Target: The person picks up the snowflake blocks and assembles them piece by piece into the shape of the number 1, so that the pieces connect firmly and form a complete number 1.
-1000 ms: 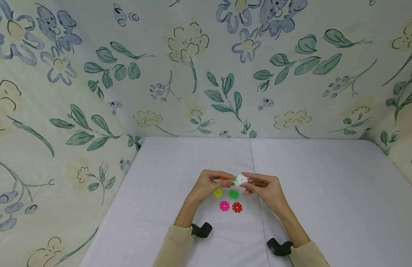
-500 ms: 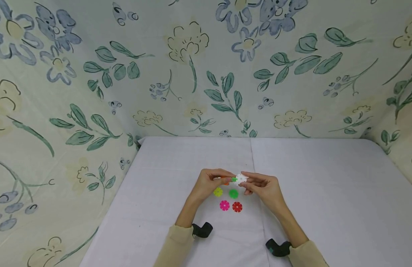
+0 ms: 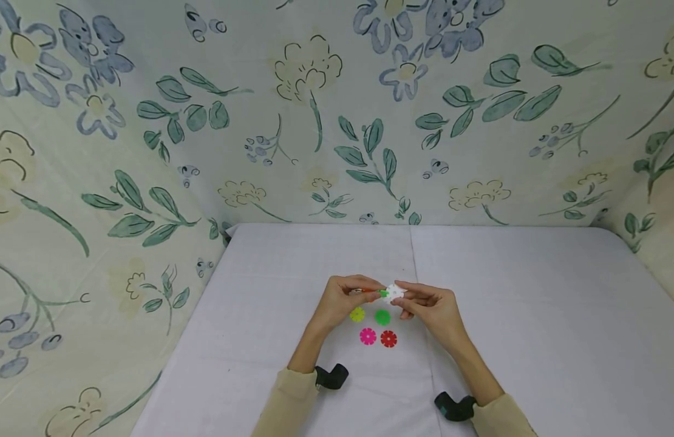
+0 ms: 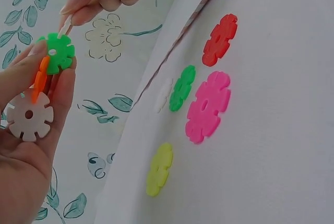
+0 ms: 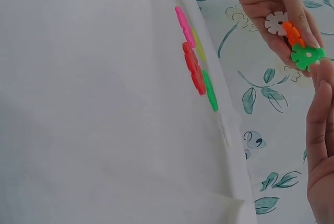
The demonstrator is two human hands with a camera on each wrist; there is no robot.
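Head view: from above, facing forward-down, well back over table (image 3: 506, 291). Both wrist views: low, closer, tilted, facing backdrop (image 4: 78, 83); they share held discs (image 4: 39, 81).

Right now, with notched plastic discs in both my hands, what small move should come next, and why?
I'd probably gently press the round white plastic disc in your right hand into the notched green plastic disc in your left hand, since their edges appear to meet.

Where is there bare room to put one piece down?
Bare tablecloth lies right of the right hand, left of the left hand, and beyond both towards the floral backdrop. It is crowded between the forearms: a yellow disc, green disc, pink disc and red disc lie close together.
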